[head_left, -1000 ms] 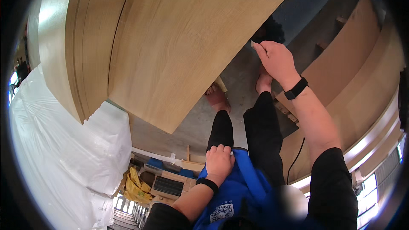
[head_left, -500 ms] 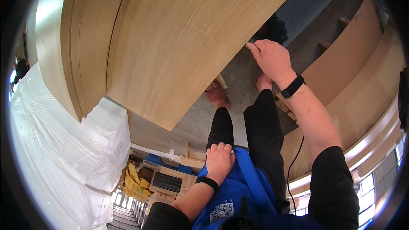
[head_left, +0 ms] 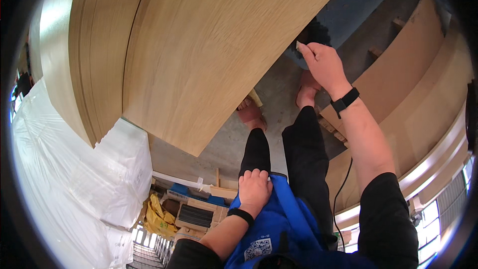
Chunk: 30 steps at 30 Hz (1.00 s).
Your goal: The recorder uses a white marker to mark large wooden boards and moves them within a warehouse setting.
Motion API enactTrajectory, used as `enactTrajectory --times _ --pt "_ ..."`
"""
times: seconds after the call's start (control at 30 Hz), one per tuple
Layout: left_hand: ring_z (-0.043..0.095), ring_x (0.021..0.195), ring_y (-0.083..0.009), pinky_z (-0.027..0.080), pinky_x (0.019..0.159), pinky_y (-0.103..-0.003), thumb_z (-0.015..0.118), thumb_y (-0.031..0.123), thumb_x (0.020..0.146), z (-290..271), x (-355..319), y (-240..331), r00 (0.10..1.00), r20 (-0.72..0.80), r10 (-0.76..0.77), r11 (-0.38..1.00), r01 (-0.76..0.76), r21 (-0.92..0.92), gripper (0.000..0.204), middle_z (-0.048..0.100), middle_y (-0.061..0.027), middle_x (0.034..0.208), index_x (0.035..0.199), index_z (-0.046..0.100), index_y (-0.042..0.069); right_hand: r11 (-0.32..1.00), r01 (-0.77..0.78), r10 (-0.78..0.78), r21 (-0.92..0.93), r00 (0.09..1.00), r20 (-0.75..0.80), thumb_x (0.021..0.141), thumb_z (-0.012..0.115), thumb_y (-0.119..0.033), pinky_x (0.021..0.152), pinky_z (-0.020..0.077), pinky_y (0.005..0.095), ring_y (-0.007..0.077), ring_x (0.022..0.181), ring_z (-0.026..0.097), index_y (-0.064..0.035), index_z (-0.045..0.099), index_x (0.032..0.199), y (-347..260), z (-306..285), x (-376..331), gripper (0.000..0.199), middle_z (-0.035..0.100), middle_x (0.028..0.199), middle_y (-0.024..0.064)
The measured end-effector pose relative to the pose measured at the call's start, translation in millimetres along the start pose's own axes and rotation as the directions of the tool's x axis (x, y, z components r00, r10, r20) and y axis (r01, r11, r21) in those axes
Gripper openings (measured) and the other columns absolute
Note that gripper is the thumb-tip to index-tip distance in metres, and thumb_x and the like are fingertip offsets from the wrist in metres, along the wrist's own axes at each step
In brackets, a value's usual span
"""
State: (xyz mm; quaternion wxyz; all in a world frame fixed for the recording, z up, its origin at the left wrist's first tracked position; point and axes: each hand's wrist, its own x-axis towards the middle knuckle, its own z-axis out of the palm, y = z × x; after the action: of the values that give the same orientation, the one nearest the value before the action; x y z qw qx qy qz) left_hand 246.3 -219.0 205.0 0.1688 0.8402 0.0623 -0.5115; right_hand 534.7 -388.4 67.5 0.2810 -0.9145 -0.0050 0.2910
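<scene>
Wood-grain boards lie stacked in front of me, with a wide top board [head_left: 214, 45] reaching to the upper edge. My right hand [head_left: 324, 66] is closed in a pinch just off that board's right edge. A small pale piece [head_left: 298, 45] shows at its fingertips; its kind is too small to make out. Lower down, my left hand [head_left: 255, 189] rests on my thigh by the blue apron [head_left: 286, 204], fingers curled together. Something tiny and white shows beside its thumb, and the inside of the hand is hidden.
White plastic wrap [head_left: 74, 169] covers a stack at left. Brown panels [head_left: 398, 65] stand along the right side, with a dark cable [head_left: 342, 189] below. A yellow bag [head_left: 160, 216] and boxes sit lower left. My feet are on the grey floor [head_left: 274, 87].
My right hand has moved slightly up and right, away from the board's edge. My left hand stays on my thigh. The whole view has shifted a little.
</scene>
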Motion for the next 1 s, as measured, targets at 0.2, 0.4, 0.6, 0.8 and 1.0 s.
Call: enactTrajectory --times 0.2,0.4,0.6,0.8,1.0 --pt "0.055 0.094 -0.0277 0.043 0.080 -0.042 0.065 0.026 0.078 -2 2 2 0.999 0.036 -0.006 1.000 0.006 0.013 0.018 0.060 -0.0063 0.094 0.090 0.063 0.013 0.935 -0.005 0.004 0.355 1.000 0.003 0.095 0.055 -0.034 0.060 0.0458 0.0424 0.0402 0.069 0.059 0.0021 0.061 0.077 7 18 1 0.040 0.059 0.072 0.0234" --pt "0.055 0.093 -0.0278 0.044 0.080 -0.042 0.065 0.026 0.078 0 1 4 1.000 -0.003 -0.001 1.000 0.001 0.011 0.018 0.060 -0.0062 0.093 0.089 0.063 0.012 0.864 -0.115 0.082 0.491 0.993 0.089 0.095 0.055 -0.034 0.059 0.0460 0.0394 0.0329 0.061 0.059 0.0033 0.060 0.078 15 30 10 0.041 0.056 0.066 0.0212" --pt "0.055 0.092 -0.0311 0.044 0.076 -0.045 0.066 0.025 0.076 3 1 2 1.000 0.022 -0.017 1.000 0.017 -0.001 0.021 0.059 -0.0089 0.093 0.091 0.062 0.011 0.867 -0.201 0.183 0.455 0.980 0.084 0.096 0.056 -0.034 0.056 0.0434 0.0356 0.0213 0.053 0.050 0.0042 0.059 0.076 47 41 -13 0.043 0.056 0.060 0.0121" --pt "0.055 0.092 -0.0315 0.045 0.075 -0.045 0.066 0.025 0.076 3 0 1 1.000 -0.006 0.007 1.000 -0.007 -0.011 0.020 0.059 -0.0092 0.093 0.089 0.061 0.010 0.811 -0.105 0.080 0.576 0.994 0.069 0.095 0.057 -0.033 0.057 0.0432 0.0341 0.0198 0.056 0.049 0.0039 0.059 0.077 12 23 -2 0.041 0.056 0.061 0.0117" --pt "0.055 0.092 -0.0312 0.045 0.076 -0.045 0.066 0.025 0.075 3 -4 5 1.000 -0.013 0.012 1.000 -0.012 -0.019 0.020 0.059 -0.0090 0.093 0.089 0.061 0.010 0.902 -0.060 0.073 0.428 0.997 -0.014 0.096 0.057 -0.031 0.050 0.0363 0.0255 0.0063 0.054 0.042 -0.0013 0.057 0.072 55 41 14 0.038 0.048 0.058 -0.0019"
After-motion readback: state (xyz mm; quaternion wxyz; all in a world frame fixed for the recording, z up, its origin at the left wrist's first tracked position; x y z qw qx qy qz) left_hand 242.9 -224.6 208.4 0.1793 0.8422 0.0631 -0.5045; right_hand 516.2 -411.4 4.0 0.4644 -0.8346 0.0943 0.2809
